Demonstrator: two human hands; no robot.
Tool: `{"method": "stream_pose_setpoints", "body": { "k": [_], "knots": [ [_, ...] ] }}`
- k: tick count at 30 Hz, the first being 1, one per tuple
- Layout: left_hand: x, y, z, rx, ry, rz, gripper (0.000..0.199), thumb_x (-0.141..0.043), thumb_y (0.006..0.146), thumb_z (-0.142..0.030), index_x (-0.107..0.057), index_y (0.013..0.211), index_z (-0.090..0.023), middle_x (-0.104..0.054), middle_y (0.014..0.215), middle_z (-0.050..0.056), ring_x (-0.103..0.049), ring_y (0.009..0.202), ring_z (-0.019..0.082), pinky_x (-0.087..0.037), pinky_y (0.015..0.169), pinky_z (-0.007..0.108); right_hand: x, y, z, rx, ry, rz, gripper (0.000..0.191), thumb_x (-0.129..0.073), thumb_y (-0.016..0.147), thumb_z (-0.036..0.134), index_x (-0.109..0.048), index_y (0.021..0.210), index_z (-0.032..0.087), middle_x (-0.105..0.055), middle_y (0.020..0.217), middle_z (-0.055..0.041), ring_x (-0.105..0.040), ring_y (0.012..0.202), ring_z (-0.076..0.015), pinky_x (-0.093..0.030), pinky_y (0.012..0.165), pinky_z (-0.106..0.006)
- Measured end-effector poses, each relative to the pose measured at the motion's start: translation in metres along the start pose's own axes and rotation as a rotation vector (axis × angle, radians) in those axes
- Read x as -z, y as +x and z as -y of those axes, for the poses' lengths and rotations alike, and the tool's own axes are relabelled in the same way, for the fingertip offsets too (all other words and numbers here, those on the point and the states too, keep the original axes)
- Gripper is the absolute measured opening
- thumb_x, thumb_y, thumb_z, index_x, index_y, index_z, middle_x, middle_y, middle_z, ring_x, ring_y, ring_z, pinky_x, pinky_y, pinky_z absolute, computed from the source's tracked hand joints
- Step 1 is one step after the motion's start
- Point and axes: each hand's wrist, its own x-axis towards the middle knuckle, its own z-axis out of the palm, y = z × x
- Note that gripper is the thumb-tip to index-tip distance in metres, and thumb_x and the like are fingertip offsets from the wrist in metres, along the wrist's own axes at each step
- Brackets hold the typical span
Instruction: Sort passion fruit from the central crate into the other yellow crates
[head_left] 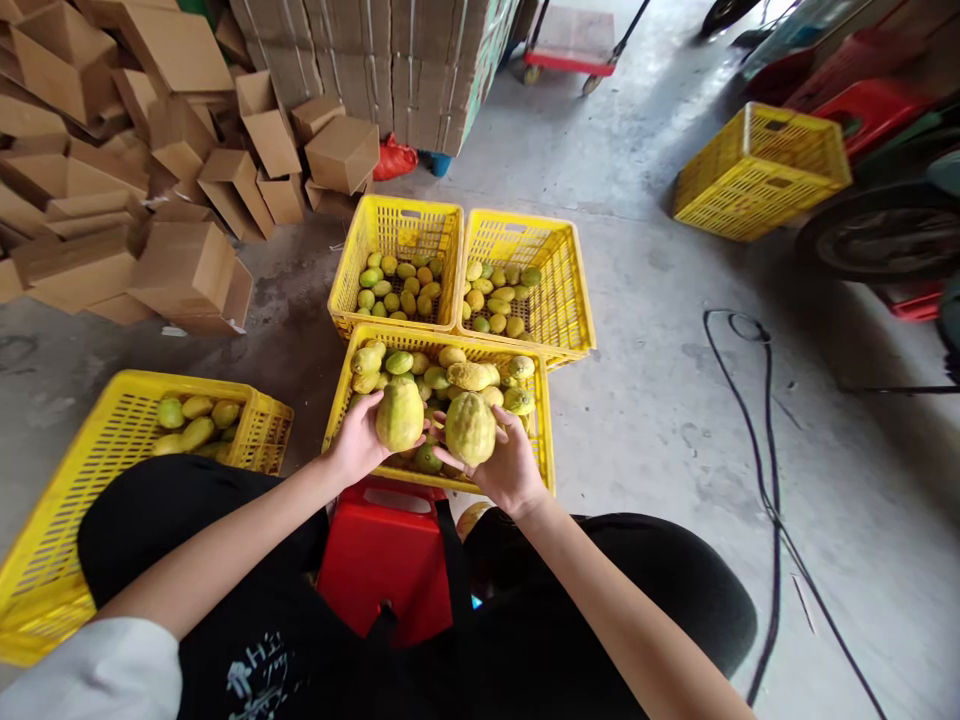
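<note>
My left hand (362, 440) is closed around a smooth, yellow-green oval fruit (400, 414). In my right hand (513, 462) rests a similar fruit (470, 428) with a bumpy, ribbed skin, the fingers wrapped round its underside and side. The two fruits are held side by side, slightly apart, above a yellow plastic crate (546, 420). Inside that crate lie many more green and yellow fruits (469, 376), some hidden behind my hands. What exact kind of fruit they are, I cannot tell for certain.
Behind stand two yellow crates, a left one (341, 270) and a right one (574, 290), both part-filled with fruit. Another crate (90, 440) is at my left, and a red stool (382, 560) between my legs. Cardboard boxes (187, 265) lie back left; a black cable (770, 440) crosses the floor.
</note>
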Motion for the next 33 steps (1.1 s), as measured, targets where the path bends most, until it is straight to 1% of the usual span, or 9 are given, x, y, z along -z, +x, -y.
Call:
{"method": "stream_pose_setpoints", "body": {
  "k": [3, 8, 11, 14, 16, 20, 24, 28, 33],
  "knots": [
    [-0.003, 0.000, -0.001, -0.021, -0.043, 0.023, 0.041, -0.045, 0.094, -0.024, -0.059, 0.131, -0.012, -0.074, 0.106, 0.013, -0.070, 0.103, 0.028, -0.054, 0.094, 0.046, -0.001, -0.001, 0.000, -0.004, 0.000, 0.064, 0.035, -0.064, 0.082, 0.047, -0.068, 0.106, 0.020, -0.077, 0.103, -0.0081, -0.069, 0.112, -0.0323, -0.055, 0.098, -0.056],
    [-0.002, 0.002, -0.002, 0.014, 0.052, 0.003, 0.027, -0.055, 0.091, -0.028, -0.068, 0.108, -0.012, -0.075, 0.095, 0.012, -0.071, 0.098, 0.027, -0.058, 0.086, 0.039, 0.000, 0.001, -0.005, 0.037, -0.039, 0.078, 0.039, -0.079, 0.073, 0.043, -0.069, 0.106, 0.025, -0.077, 0.104, -0.0045, -0.068, 0.115, -0.0298, -0.052, 0.103, -0.052],
    [0.002, 0.003, -0.001, -0.015, 0.131, 0.066, 0.023, -0.069, 0.082, -0.031, -0.070, 0.097, -0.013, -0.074, 0.091, 0.011, -0.072, 0.094, 0.027, -0.060, 0.079, 0.036, 0.003, 0.000, -0.011, 0.025, -0.073, 0.052, 0.042, -0.086, 0.068, 0.046, -0.071, 0.101, 0.026, -0.078, 0.104, -0.0028, -0.071, 0.107, -0.0268, -0.055, 0.100, -0.048],
    [0.004, 0.003, 0.001, -0.045, 0.214, 0.151, 0.032, -0.080, 0.070, -0.032, -0.071, 0.095, -0.013, -0.074, 0.091, 0.011, -0.071, 0.093, 0.028, -0.061, 0.077, 0.036, 0.005, 0.000, -0.016, 0.001, -0.087, 0.016, 0.041, -0.088, 0.066, 0.048, -0.072, 0.097, 0.027, -0.079, 0.099, -0.0017, -0.073, 0.097, -0.0244, -0.060, 0.092, -0.043],
    [0.004, 0.002, 0.003, -0.042, 0.251, 0.174, 0.037, -0.083, 0.068, -0.034, -0.071, 0.095, -0.012, -0.074, 0.089, 0.012, -0.071, 0.093, 0.029, -0.061, 0.076, 0.036, 0.005, 0.000, -0.016, 0.000, -0.105, 0.022, 0.042, -0.088, 0.066, 0.049, -0.072, 0.098, 0.027, -0.079, 0.096, -0.0026, -0.073, 0.098, -0.0254, -0.061, 0.089, -0.042],
    [0.002, 0.002, 0.003, -0.019, 0.224, 0.168, 0.037, -0.077, 0.074, -0.033, -0.070, 0.103, -0.012, -0.074, 0.089, 0.012, -0.072, 0.095, 0.029, -0.061, 0.077, 0.038, 0.003, 0.001, -0.012, -0.008, -0.135, 0.051, 0.045, -0.081, 0.071, 0.056, -0.072, 0.101, 0.024, -0.078, 0.096, -0.0056, -0.069, 0.110, -0.0297, -0.060, 0.090, -0.045],
    [0.001, 0.003, -0.001, 0.045, 0.044, 0.104, 0.037, -0.061, 0.085, -0.034, -0.067, 0.113, -0.011, -0.075, 0.097, 0.014, -0.071, 0.099, 0.030, -0.060, 0.084, 0.043, -0.002, -0.001, -0.007, -0.030, -0.046, 0.061, 0.039, -0.069, 0.079, 0.058, -0.072, 0.098, 0.023, -0.077, 0.102, -0.0065, -0.067, 0.116, -0.0319, -0.057, 0.094, -0.052],
    [0.001, 0.004, -0.004, 0.056, -0.087, 0.098, 0.040, -0.048, 0.090, -0.030, -0.063, 0.122, -0.010, -0.075, 0.103, 0.015, -0.071, 0.103, 0.030, -0.057, 0.090, 0.046, -0.005, -0.001, -0.007, 0.011, -0.011, 0.093, 0.033, -0.071, 0.076, 0.047, -0.070, 0.098, 0.023, -0.076, 0.106, -0.0067, -0.066, 0.117, -0.0326, -0.054, 0.099, -0.056],
    [0.002, 0.005, -0.003, 0.085, -0.023, 0.147, 0.039, -0.048, 0.095, -0.030, -0.058, 0.128, -0.012, -0.074, 0.105, 0.014, -0.072, 0.098, 0.027, -0.058, 0.087, 0.042, -0.001, 0.000, -0.010, 0.059, -0.050, 0.062, 0.040, -0.081, 0.070, 0.046, -0.068, 0.102, 0.025, -0.077, 0.104, -0.0055, -0.067, 0.116, -0.0317, -0.055, 0.099, -0.054]
  ]
}}
